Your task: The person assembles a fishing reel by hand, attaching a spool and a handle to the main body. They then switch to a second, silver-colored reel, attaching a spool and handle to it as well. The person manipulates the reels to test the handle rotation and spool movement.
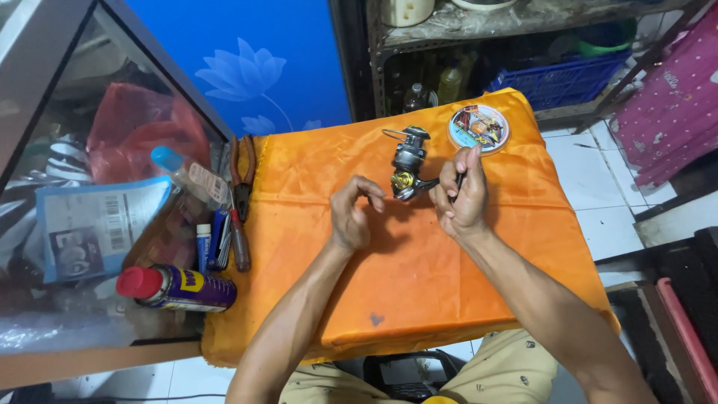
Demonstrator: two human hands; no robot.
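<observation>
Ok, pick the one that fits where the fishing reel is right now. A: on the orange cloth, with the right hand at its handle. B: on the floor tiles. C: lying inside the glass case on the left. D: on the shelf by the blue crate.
A: the fishing reel sits on the orange cloth, and the right hand grips its handle while the left hand hovers just beside it.

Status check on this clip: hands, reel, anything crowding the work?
Right hand grips the fishing reel by its handle, reel up off the orange cloth. Left hand curled beside it, holding nothing visible. Line spool behind; pliers at left edge, apart.
</observation>
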